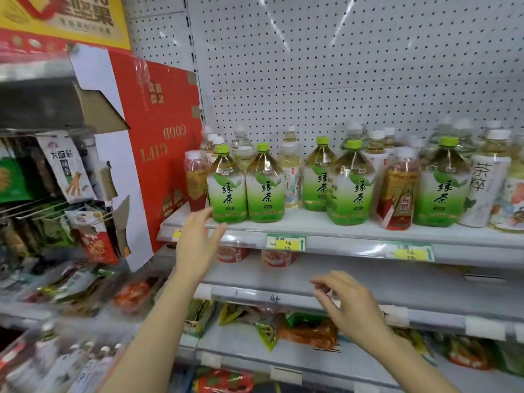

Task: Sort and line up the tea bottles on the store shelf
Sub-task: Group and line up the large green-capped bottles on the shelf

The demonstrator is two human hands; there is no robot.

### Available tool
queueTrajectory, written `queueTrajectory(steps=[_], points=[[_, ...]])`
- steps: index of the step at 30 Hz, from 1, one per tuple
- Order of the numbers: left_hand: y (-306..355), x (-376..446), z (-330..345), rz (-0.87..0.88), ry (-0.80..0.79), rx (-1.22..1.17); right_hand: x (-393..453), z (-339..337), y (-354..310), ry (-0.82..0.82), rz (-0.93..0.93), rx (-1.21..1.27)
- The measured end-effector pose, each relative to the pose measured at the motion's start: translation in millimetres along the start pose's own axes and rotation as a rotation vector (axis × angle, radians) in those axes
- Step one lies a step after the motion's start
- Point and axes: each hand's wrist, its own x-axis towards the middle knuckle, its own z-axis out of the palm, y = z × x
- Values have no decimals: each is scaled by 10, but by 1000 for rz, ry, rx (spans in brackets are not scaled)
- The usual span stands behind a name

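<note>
The left hand is spread open near a green tea bottle on the shelf; the right hand is held loosely curled, empty.

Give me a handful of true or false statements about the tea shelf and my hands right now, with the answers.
1. The left hand reaches toward the leftmost green tea bottle with straight fingers. True.
2. The right hand grips a bottle. False: it holds nothing and hangs below the tea shelf.
3. Five green-capped bottles stand on that shelf. True.
4. All green-label bottles stand together. False: a red-label bottle stands between two of them.
5. The red carton stands right of the bottles. False: it stands at their left.
</note>
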Motion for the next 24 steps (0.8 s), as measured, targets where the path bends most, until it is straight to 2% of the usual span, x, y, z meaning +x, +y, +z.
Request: queueTrajectory(steps=[4,7,12,16,20,24], points=[[53,816,96,-53,-26,32,380,177,-134,19,13,65],[3,1053,305,-64,-69,56,638,334,-159,111,64,94],[-150,1206,436,2,38,97,1371,446,-281,247,277,182],[-295,1255,436,90,60,2,2031,513,-229,168,526,357],[-401,1256,410,137,-9,-79,2297,653,-212,14,545,549],[-484,1285,396,179,-33,-98,2417,827,-148,55,667,628]])
